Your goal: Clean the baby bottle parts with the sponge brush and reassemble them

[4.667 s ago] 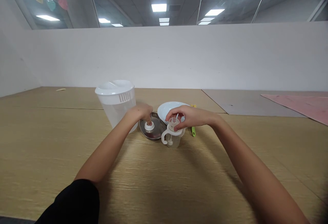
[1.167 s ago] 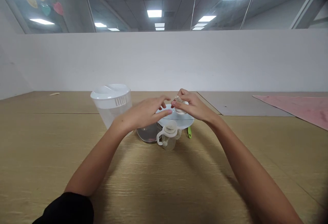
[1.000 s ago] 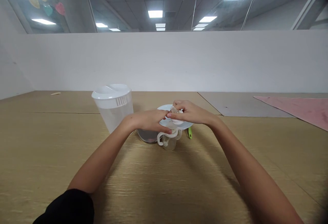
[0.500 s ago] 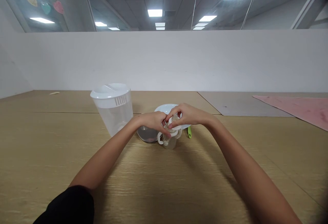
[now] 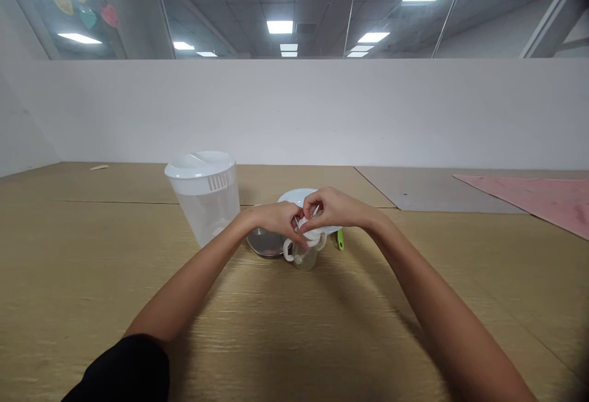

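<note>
A small clear baby bottle (image 5: 305, 259) with two white side handles and a white collar stands upright on the table. My left hand (image 5: 281, 219) is closed round its upper left side, thumb in front near the collar. From the right, my right hand (image 5: 332, 208) curls over the top, with thumb and fingers pinched on the white top piece (image 5: 305, 226). The fingers partly hide that piece, so its exact shape is unclear. Behind the bottle lie a white plate (image 5: 294, 195) and, to its left, a round metal pan or bowl (image 5: 265, 245), both partly covered by my hands.
A tall clear pitcher (image 5: 205, 205) with a white lid stands left of my left hand. A green handle (image 5: 340, 240) pokes out right of the bottle. A pink sheet (image 5: 534, 196) lies far right on the table, and a white wall (image 5: 294, 110) rises behind.
My right thumb and fingers have shifted slightly on the bottle's top, and less of the clear part there shows. My left hand keeps its hold. The view has tilted up a little.
</note>
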Motion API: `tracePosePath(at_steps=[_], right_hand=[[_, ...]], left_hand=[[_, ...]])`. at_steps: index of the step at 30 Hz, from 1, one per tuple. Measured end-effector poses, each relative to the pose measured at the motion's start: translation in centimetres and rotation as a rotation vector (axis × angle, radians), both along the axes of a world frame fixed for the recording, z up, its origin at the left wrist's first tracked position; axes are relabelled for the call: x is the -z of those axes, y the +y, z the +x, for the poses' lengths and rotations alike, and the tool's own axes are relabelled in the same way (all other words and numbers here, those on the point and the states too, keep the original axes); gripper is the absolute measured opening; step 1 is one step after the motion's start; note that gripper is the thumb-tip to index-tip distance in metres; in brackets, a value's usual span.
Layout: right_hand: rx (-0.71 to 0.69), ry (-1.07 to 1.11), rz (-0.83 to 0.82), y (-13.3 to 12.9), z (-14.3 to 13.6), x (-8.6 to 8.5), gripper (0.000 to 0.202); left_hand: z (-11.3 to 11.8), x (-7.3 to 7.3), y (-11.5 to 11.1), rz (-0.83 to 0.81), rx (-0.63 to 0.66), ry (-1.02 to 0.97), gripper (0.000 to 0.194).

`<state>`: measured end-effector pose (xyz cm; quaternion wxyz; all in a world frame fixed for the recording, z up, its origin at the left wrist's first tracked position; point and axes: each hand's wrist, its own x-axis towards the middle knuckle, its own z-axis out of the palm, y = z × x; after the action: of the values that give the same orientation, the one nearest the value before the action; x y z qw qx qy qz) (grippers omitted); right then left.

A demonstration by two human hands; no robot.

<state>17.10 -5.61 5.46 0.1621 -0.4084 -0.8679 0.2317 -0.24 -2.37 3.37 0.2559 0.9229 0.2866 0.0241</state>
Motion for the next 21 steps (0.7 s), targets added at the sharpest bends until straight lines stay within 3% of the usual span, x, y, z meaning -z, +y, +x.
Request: tracePosePath(at_steps=[7, 14, 17, 21], right_hand=[[-0.091, -0.084, 0.026, -0.3, 0.6, -0.1, 0.024], [-0.085, -0.105, -0.005, -0.3, 0.5, -0.3, 0.022], [-0.032, -0.087, 0.001, 0.0, 0.4, 0.0, 0.016], [0.100, -0.061, -0.024, 0.2, 0.0, 0.8, 0.029]], left_hand=[[-0.1, -0.2, -0.2, 0.000, -0.034, 0.031, 0.042], [0.0, -0.3, -0.6, 0.052, -0.028, 0.056, 0.038], [0.2, -0.5, -1.0, 0.080, -0.041, 0.056, 0.035], [0.4, -0.7, -1.3, 0.082, -0.048, 0.080, 0.038]])
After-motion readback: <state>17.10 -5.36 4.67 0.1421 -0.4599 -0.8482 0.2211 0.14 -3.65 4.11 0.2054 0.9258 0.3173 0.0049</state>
